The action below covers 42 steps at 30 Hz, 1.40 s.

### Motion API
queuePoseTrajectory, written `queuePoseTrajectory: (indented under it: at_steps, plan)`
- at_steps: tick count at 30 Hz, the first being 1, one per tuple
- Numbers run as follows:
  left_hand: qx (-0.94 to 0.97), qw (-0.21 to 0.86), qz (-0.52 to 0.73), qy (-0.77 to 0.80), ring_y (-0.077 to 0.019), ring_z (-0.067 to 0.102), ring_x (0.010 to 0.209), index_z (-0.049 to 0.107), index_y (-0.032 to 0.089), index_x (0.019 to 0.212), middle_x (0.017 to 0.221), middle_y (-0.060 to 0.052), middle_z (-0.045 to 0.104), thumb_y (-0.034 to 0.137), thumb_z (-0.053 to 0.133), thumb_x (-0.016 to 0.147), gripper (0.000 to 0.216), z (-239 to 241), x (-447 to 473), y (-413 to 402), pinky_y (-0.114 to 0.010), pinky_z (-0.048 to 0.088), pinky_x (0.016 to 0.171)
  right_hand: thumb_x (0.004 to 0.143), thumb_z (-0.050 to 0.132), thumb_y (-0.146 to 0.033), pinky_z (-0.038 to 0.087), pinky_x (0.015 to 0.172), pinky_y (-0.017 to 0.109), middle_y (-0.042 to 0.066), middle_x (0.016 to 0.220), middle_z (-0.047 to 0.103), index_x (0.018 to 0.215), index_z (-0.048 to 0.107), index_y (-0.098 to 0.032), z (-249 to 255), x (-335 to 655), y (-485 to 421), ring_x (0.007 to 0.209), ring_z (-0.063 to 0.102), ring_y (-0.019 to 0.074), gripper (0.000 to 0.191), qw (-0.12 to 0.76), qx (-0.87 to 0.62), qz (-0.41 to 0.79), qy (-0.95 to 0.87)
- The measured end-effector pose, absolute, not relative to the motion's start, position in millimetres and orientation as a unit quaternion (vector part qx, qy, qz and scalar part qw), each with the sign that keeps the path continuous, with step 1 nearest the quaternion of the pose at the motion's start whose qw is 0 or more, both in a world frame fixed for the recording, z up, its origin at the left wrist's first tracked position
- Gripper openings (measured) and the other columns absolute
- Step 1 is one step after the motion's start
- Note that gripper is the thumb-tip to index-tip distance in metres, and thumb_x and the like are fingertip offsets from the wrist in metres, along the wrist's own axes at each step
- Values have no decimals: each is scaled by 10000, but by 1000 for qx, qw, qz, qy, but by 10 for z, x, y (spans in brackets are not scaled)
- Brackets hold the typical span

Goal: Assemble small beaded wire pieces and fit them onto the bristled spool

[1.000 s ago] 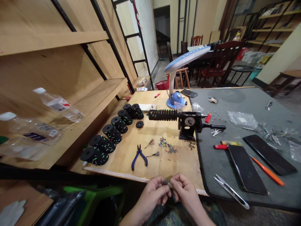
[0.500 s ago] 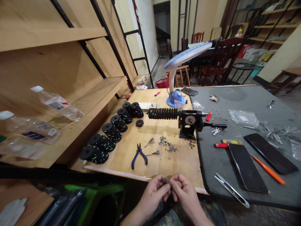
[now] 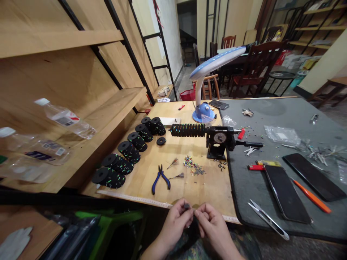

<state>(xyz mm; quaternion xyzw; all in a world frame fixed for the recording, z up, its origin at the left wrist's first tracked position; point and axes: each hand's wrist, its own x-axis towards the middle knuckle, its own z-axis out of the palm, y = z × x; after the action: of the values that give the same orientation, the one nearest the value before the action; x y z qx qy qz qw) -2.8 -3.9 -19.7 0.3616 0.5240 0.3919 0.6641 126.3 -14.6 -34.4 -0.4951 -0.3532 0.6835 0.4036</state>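
Note:
My left hand (image 3: 176,222) and my right hand (image 3: 213,224) meet at the near edge of the wooden table (image 3: 189,187), fingers pinched together. A small dark tuft-like piece (image 3: 186,206) sticks up between the left thumb and fingers; the right fingertips pinch right beside it, and what they grip is too small to name. Just beyond the hands lie blue-handled pliers (image 3: 160,178), two small tufts (image 3: 177,176) and a heap of coloured beads (image 3: 193,166). Farther back stands a black hand-crank winder (image 3: 217,141) with a spindle of black discs (image 3: 187,130).
A row of black spools (image 3: 127,153) runs along the table's left. A blue desk lamp (image 3: 206,83) stands at the back. On the grey mat (image 3: 284,122) to the right lie two phones (image 3: 287,193), snips (image 3: 268,219), an orange pen (image 3: 311,195), lighters. Bottles lie on the left shelf (image 3: 65,117).
The hands stay together at the table edge with only small finger shifts; the dark tuft now shows above the left fingers. The view has tilted slightly.

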Motion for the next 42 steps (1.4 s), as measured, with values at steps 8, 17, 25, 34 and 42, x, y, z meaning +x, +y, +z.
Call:
queuePoseTrajectory:
  at_steps: [8, 17, 25, 34, 42]
  plan:
    - [344, 701, 368, 505, -60, 387, 424, 439, 193, 673, 528, 71, 498, 440, 738, 695, 389, -222, -58, -12, -194, 247, 436, 734, 603, -672, 220, 400, 190, -100, 405, 427, 668, 492, -200, -415, 1273, -133, 352, 318, 62, 489, 421, -496, 660, -375]
    - [393, 693, 353, 491, -68, 426, 457, 447, 183, 675, 564, 42, 534, 454, 735, 716, 398, -266, -65, -51, -202, 277, 454, 767, 601, -618, 273, 418, 209, -61, 458, 487, 691, 578, -169, -427, 1295, -63, 394, 394, 84, 455, 412, -511, 625, -423]
    - [412, 692, 343, 483, -61, 433, 476, 461, 174, 710, 599, 41, 534, 461, 691, 763, 371, -260, -57, -46, -192, 298, 460, 726, 591, -673, 235, 395, 199, -80, 452, 458, 681, 529, -182, -408, 1297, -72, 372, 347, 64, 497, 409, -519, 633, -404]
    - [378, 683, 376, 499, -52, 387, 444, 440, 188, 726, 543, 86, 463, 484, 676, 758, 380, -261, 2, -51, -188, 271, 442, 703, 595, -709, 192, 386, 196, -114, 402, 381, 680, 521, -183, -488, 1277, -91, 357, 294, 55, 532, 424, -514, 644, -377]
    - [378, 668, 391, 508, -49, 367, 445, 440, 188, 712, 544, 92, 444, 481, 677, 750, 379, -308, 14, -40, -186, 268, 445, 722, 603, -686, 206, 387, 195, -106, 412, 395, 690, 539, -178, -549, 1271, -119, 360, 313, 55, 513, 432, -517, 633, -380]
